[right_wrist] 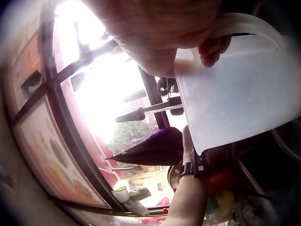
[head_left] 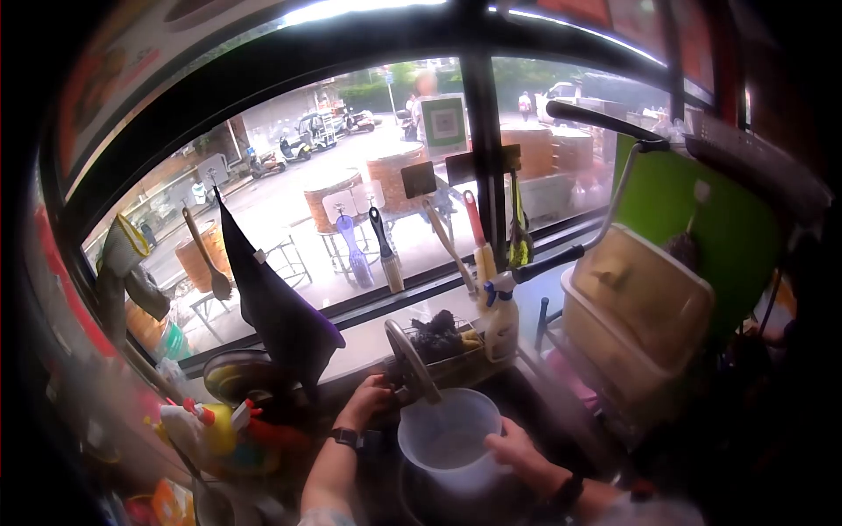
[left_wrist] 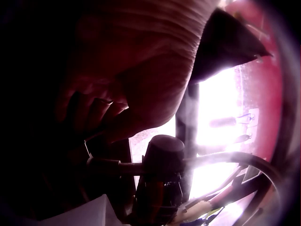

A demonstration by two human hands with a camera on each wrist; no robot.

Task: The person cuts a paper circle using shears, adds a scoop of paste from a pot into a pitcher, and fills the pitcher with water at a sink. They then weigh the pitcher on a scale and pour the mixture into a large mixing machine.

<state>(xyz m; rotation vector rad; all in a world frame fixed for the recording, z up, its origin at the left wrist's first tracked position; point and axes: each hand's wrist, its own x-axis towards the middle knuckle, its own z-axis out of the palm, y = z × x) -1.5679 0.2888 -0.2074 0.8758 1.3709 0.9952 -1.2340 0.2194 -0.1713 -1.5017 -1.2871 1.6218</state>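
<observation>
A translucent white plastic jug (head_left: 447,434) is under the curved metal spout of a faucet (head_left: 412,351). My right hand (head_left: 517,447) grips it at the side, with the thumb up at the rim. The right wrist view shows the jug's wall (right_wrist: 240,89) and its looped handle (right_wrist: 256,21), with curled fingertips (right_wrist: 214,49) beside the handle. My left hand (head_left: 373,399) is at the faucet's base. In the dark left wrist view its fingers curl and its thumb reaches the faucet handle (left_wrist: 110,165), beside the black faucet body (left_wrist: 164,150); part of that grasp is in shadow.
A white spray bottle (head_left: 502,320) and a rack with a black scrubber (head_left: 441,335) stand behind the faucet. Brushes and a dark cloth (head_left: 267,289) hang along the window. Plastic tubs (head_left: 645,294) lean at right. Several cleaning bottles (head_left: 224,430) crowd the left.
</observation>
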